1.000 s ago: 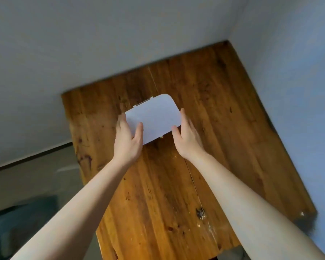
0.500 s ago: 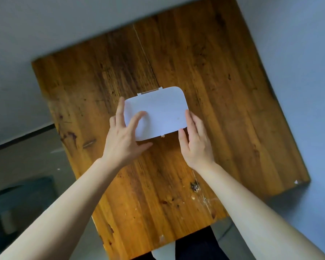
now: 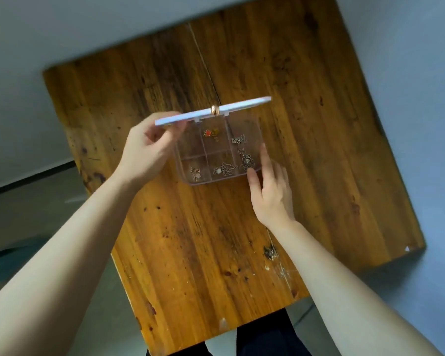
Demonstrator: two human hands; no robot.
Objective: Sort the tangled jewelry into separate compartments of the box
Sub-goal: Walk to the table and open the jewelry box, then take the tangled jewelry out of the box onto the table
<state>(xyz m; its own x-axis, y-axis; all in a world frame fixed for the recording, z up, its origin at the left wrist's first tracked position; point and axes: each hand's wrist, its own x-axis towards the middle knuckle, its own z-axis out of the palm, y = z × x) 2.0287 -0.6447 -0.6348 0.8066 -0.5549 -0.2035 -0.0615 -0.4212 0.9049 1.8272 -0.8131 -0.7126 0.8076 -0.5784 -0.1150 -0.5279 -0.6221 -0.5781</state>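
Note:
A clear plastic jewelry box [image 3: 188, 177] with several compartments stands on the wooden table [image 3: 190, 240]. Its white lid [image 3: 237, 105] is raised edge-on, a gold clasp [image 3: 214, 109] at its middle. My left hand [image 3: 147, 152] grips the lid's left end. My right hand [image 3: 270, 191] rests against the box's right front corner, fingers apart, thumb on the rim. Inside lie a red and gold piece [image 3: 210, 133], a silver piece [image 3: 239, 140], a dark tangled chain [image 3: 247, 160], a chain with a pale stone [image 3: 222, 170] and a small pinkish piece [image 3: 195, 173].
The table sits in a corner, with pale walls behind and to the right. Its left edge drops to a grey floor. A dark knot [image 3: 269, 251] marks the wood near my right forearm. My dark trousers [image 3: 262, 335] show past the front edge.
The lid lay flat and closed under both hands; now my left hand has swung it up, exposing the compartments. My right hand shifted to the box's right front corner.

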